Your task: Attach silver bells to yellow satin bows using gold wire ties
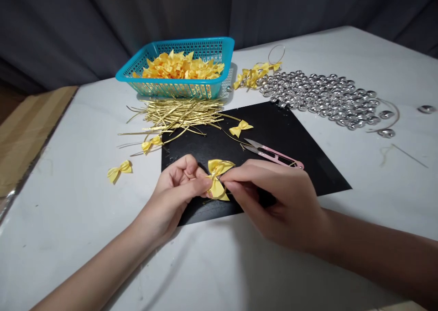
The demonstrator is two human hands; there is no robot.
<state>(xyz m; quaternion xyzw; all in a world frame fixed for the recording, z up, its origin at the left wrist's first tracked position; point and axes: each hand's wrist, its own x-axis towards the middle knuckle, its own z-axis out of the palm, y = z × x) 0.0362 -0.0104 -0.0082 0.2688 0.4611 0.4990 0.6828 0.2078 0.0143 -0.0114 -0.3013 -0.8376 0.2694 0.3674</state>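
Over the black sheet (pixel 205 151), my left hand (pixel 179 188) pinches the left side of a yellow ribbon bow (pixel 218 188). Gold cord crosses the bow's middle. My right hand (pixel 277 197) is closed at the bow's right side, thumb and forefinger pressed together at its centre; what they hold is too small to make out. Pink-handled thread snips (pixel 273 155) lie just beyond my right hand with their blades apart. Another yellow bow (pixel 241 128) rests on the sheet behind them.
A blue basket (pixel 178 88) of yellow bows stands at the back, gold cords (pixel 181 112) in front of it. Silver beads (pixel 325 94) spread at the right, near a needle (pixel 410 156). Loose bows (pixel 119 170) lie at the left; cardboard (pixel 30 133) borders the table's left edge.
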